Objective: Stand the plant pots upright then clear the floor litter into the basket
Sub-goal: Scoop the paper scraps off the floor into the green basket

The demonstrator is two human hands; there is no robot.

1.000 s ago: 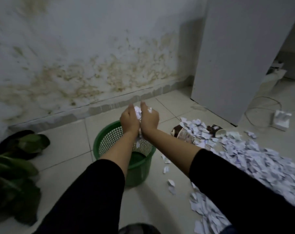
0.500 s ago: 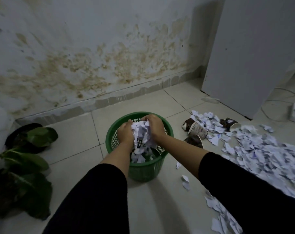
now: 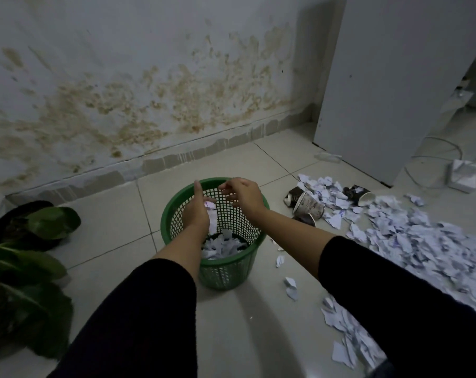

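A green mesh basket (image 3: 226,271) stands on the tiled floor with torn paper scraps (image 3: 221,246) in its bottom. My left hand (image 3: 197,211) and my right hand (image 3: 243,196) hover apart over its mouth, fingers loose. A few scraps (image 3: 211,214) fall beside my left palm. To the right, a wide heap of torn white paper (image 3: 411,238) covers the floor, with crushed paper cups (image 3: 309,204) at its far end. Two dark plant pots with green leaves stand at the left, one (image 3: 21,222) by the wall and one (image 3: 21,304) nearer me.
A stained wall runs behind the basket. A white cabinet panel (image 3: 395,77) stands at the right, with a white power adapter (image 3: 463,177) and cable on the floor beside it. Loose scraps (image 3: 291,287) lie between basket and heap.
My hands lowered a bundle of paper into the basket, then parted and let it drop. The scraps now lie inside the basket.
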